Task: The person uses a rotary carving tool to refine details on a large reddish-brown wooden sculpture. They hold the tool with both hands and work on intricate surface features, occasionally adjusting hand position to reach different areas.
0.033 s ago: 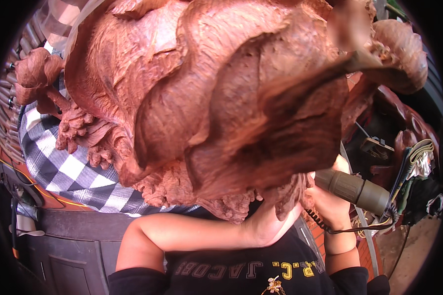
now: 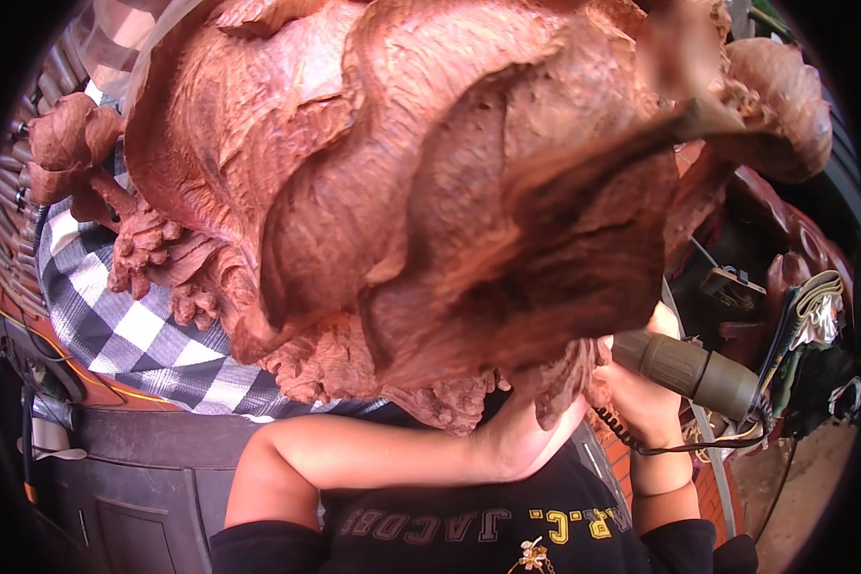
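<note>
A large reddish-brown wood carving (image 2: 316, 201) fills most of the view, with wavy leaf-like folds and knobbly lower edges. My right hand (image 2: 641, 397) is closed around an olive cylindrical power tool (image 2: 684, 368) by the carving's lower right edge. The tool's front end is hidden behind the wood. My left forearm crosses in front of my body. Its hand (image 2: 545, 430) reaches under the carving's lower edge, close to my right hand, and its fingers are hidden.
Black-and-white checked cloth (image 2: 143, 330) lies under the carving at the left. Rows of tool handles (image 2: 10, 210) line the far left, above a dark cabinet (image 2: 143, 497). A dark cord (image 2: 703, 445), coiled in part, runs past my right wrist. Folded cloths (image 2: 813, 306) hang at the right.
</note>
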A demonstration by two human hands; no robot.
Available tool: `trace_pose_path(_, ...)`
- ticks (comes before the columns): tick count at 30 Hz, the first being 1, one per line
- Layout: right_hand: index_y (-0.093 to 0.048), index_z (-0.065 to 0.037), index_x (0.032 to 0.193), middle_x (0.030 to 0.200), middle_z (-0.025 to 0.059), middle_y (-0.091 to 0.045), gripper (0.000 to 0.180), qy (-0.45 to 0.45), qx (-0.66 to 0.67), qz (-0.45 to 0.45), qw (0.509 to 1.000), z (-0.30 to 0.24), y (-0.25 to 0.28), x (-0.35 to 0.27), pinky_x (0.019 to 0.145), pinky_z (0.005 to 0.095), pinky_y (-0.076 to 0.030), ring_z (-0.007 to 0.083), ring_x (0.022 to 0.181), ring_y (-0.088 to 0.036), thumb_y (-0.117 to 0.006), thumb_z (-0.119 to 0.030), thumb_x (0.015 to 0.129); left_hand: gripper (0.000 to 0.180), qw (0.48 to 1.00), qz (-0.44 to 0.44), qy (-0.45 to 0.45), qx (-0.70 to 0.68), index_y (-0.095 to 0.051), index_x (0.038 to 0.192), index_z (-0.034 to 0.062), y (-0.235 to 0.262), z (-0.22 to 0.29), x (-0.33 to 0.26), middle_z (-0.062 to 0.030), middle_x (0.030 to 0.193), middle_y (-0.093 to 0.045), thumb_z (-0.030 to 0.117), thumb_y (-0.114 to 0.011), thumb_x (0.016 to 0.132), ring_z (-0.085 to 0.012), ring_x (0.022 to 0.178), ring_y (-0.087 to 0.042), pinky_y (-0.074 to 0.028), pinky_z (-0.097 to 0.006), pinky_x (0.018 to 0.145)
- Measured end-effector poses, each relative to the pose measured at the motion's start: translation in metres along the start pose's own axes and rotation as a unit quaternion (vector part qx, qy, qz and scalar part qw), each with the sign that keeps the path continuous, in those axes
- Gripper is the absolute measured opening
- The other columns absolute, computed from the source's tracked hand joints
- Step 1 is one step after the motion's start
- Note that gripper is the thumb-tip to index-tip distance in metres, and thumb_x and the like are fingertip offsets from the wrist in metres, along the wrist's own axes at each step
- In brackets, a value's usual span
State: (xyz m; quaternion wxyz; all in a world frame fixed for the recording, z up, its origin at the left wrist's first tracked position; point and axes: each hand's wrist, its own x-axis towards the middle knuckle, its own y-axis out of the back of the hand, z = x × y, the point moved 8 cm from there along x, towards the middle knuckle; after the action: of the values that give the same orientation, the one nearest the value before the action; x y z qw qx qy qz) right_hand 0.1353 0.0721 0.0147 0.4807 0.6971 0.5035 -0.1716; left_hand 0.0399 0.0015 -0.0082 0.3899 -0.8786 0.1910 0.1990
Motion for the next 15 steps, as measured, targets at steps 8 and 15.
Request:
trace_pose_path(8,-0.056,-0.001,0.079,0.077,0.0067,-0.056,0.025,-0.005,0.03,0.005,1.0,0.005,0.001,-0.001,0.073,0.03,-0.048,0.0166,0.074,-0.057,-0.08,-0.005,0.071,0.037,0.997,0.021,0.029,0.066,-0.043,0.132,0.0029,0.02,-0.016,-0.002,-0.0064,0.13,-0.048,0.027,-0.044,0.104,-0.0132,0.126,-0.043,-0.032,-0.033,0.109)
trace_pose_path(15,-0.057,-0.001,0.078,0.077,0.0067,-0.057,0.025,-0.07,0.094,0.012,0.993,0.025,0.001,-0.004,0.083,0.0321,-0.05,0.0162,0.076,-0.058,-0.081,-0.007,0.072,0.039,0.994,0.035,0.036,0.093,-0.041,0.133,0.0014,0.021,-0.014,0.002,-0.0079,0.132,-0.045,0.028,-0.044,0.104,-0.0144,0.127,-0.04,-0.03,-0.033,0.109)
